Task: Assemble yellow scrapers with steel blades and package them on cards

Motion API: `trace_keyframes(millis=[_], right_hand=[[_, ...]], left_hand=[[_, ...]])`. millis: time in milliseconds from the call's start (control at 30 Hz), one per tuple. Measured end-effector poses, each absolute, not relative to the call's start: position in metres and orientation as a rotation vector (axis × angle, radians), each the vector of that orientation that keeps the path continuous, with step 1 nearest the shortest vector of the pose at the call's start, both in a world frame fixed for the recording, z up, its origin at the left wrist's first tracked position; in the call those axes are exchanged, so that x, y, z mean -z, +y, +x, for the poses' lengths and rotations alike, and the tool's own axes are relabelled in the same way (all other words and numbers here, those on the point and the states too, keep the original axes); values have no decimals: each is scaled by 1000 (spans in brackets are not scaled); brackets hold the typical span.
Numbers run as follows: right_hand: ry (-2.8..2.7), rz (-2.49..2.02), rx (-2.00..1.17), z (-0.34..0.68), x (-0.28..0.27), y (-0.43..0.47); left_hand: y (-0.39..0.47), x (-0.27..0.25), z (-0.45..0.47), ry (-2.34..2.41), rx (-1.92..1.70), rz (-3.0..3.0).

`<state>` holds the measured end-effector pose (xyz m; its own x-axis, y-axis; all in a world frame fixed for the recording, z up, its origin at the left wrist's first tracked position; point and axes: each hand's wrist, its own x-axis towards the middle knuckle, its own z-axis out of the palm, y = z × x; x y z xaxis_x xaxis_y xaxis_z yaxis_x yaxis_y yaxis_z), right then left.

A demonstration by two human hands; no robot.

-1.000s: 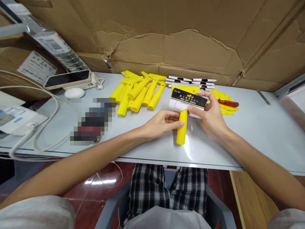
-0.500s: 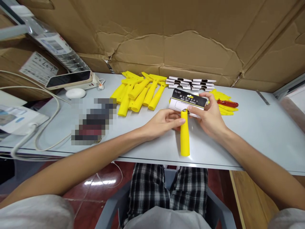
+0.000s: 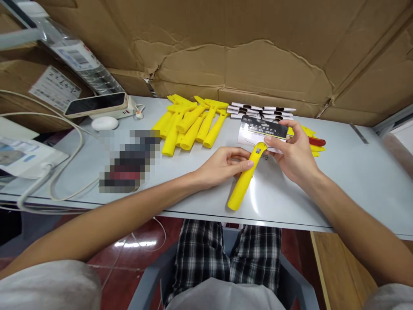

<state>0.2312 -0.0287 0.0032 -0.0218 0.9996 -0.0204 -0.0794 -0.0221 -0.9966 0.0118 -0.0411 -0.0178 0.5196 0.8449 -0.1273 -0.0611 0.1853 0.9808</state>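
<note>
A brown cardboard panel (image 3: 245, 69) stands behind the grey table (image 3: 342, 181). On the table, a group of yellow handles (image 3: 190, 125) lies behind and to the left of the working area. The left hand (image 3: 222, 167) grips one yellow handle (image 3: 240, 187) near its upper part, thumb on top. The right hand (image 3: 298, 155) pinches a black-and-white printed card (image 3: 247, 137) at its right side. The held handle is in front of the table's middle, its upper end overlapping the card's lower edge; whether its head is inside the card cannot be told. Over the last half second, the handle's lower end has swung left from nearly straight toward the person, and a grey patch (image 3: 258, 150) near its upper end has come into view. This reads as an adjustment of angle, with both parts kept under control. A red tool handle (image 3: 317, 141) lies beyond the right hand. Small metallic pieces (image 3: 265, 157) show just below the card.
</note>
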Motion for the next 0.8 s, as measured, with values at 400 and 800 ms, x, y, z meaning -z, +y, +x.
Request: trace_keyframes(millis=[400,800], right_hand=[[-1190,-1074,-1595,207,11,-51],[-1276,-1215,-1711,204,17,-58]], left_hand=[[-31,14,10,805,-1140,998],[-7,15,1,987,-1332,976]])
